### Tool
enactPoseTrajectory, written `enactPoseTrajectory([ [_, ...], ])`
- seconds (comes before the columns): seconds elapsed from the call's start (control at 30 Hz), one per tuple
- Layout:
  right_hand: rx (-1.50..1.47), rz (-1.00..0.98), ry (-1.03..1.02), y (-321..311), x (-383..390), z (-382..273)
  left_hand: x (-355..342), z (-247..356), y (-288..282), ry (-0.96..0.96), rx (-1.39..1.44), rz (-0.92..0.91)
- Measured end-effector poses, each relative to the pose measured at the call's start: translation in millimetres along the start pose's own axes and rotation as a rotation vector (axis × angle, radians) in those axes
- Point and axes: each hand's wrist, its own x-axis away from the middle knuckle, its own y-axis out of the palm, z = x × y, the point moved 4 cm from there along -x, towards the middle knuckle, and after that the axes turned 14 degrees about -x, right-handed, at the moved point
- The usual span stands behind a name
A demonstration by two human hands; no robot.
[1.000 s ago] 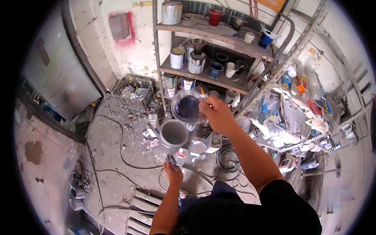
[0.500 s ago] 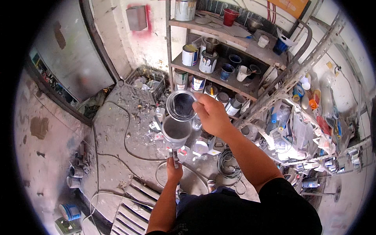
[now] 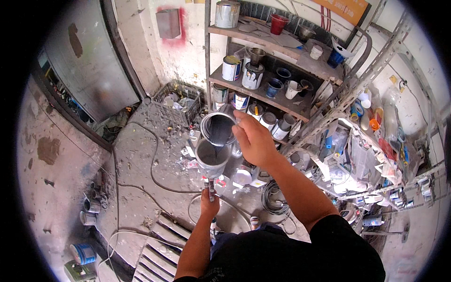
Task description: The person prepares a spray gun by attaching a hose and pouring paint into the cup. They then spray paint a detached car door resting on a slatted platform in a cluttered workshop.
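My right hand [image 3: 253, 143] grips a round can [image 3: 219, 123] of dark grey liquid, tipped toward me, with liquid running over its lip. Just beneath it, a grey translucent cup [image 3: 211, 157] catches the dark stream. The cup sits upright on a metal spray gun [image 3: 210, 188], which my left hand [image 3: 209, 203] holds around the handle.
Metal shelves [image 3: 260, 28] with paint cans and cups stand ahead, beside a plastic crate [image 3: 181, 107]. A cluttered rack [image 3: 343, 164] is at right and a grey door [image 3: 84, 70] at left. Hoses [image 3: 155, 174] and a slatted grate [image 3: 152, 249] lie on the littered floor.
The can in my right hand has tilted further, and dark liquid now flows from it into the cup. Over the last second, my left hand raised the gun and cup slightly.
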Motion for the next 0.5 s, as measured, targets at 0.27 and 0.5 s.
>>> enactPoseTrajectory([
  [0.27, 0.009, -0.023, -0.083, 16.9, -2.8, -17.6, -0.4, -30.1, -10.2, 0.019, 0.024, -0.003],
  [0.5, 0.011, -0.045, -0.105, 27.6, -8.5, -27.4, -2.3, -22.2, -23.2, -0.019, 0.021, -0.025],
])
